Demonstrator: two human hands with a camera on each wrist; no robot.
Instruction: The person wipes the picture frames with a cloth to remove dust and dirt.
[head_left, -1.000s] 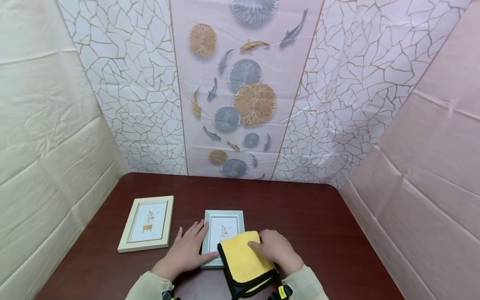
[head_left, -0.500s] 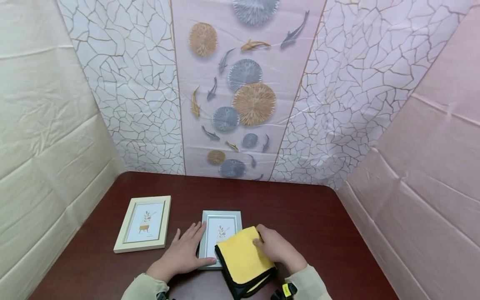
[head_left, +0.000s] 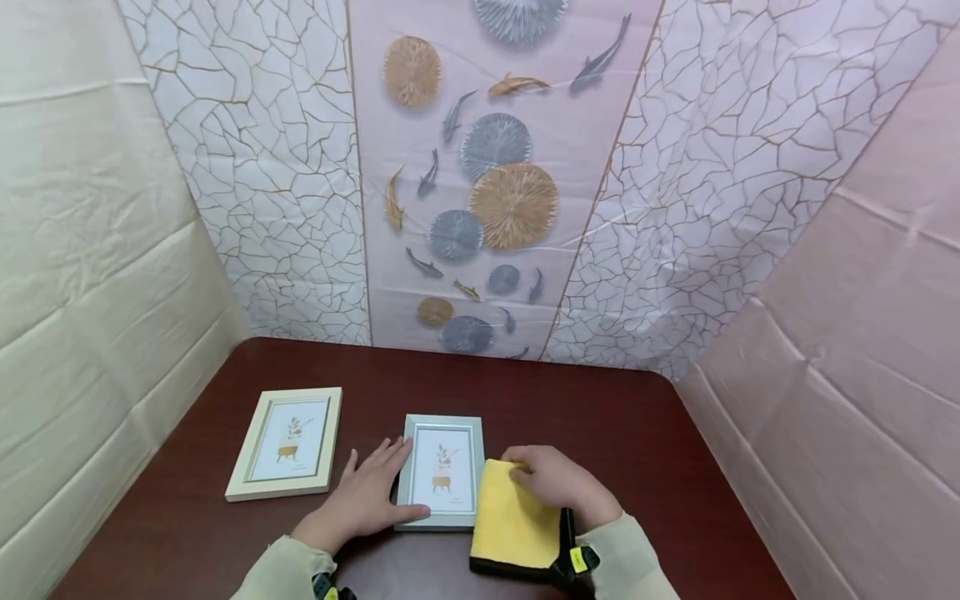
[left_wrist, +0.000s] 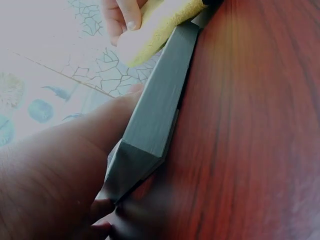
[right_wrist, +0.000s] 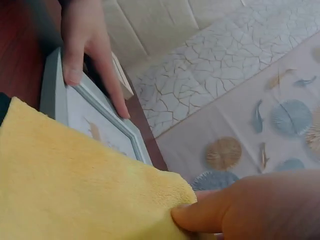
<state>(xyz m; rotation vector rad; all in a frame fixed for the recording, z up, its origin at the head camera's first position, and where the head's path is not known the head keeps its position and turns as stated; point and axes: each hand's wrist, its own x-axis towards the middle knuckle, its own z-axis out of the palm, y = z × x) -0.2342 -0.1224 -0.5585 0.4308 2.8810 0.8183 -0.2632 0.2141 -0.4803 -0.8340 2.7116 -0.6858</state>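
Note:
A light blue-grey picture frame [head_left: 441, 475] lies face up on the dark red table, its plant print fully in sight. My left hand [head_left: 365, 498] rests at its left side, fingers straight along the edge and thumb across the lower left corner. Just right of the frame, my right hand [head_left: 564, 482] pinches a folded yellow cloth [head_left: 516, 521] with black edging by its upper part. In the right wrist view, the thumb presses on the top of the cloth [right_wrist: 90, 175], while the other fingers are mostly hidden behind it.
A cream picture frame [head_left: 285, 443] with a similar print lies to the left on the table [head_left: 570, 400]. Patterned fabric [head_left: 491, 275] hangs behind the table's far edge, and pale panels rise on both sides.
My right hand has drawn the yellow cloth rightward and turned it, off the blue-grey frame's print, which it partly covered. My left hand keeps its place on the frame.

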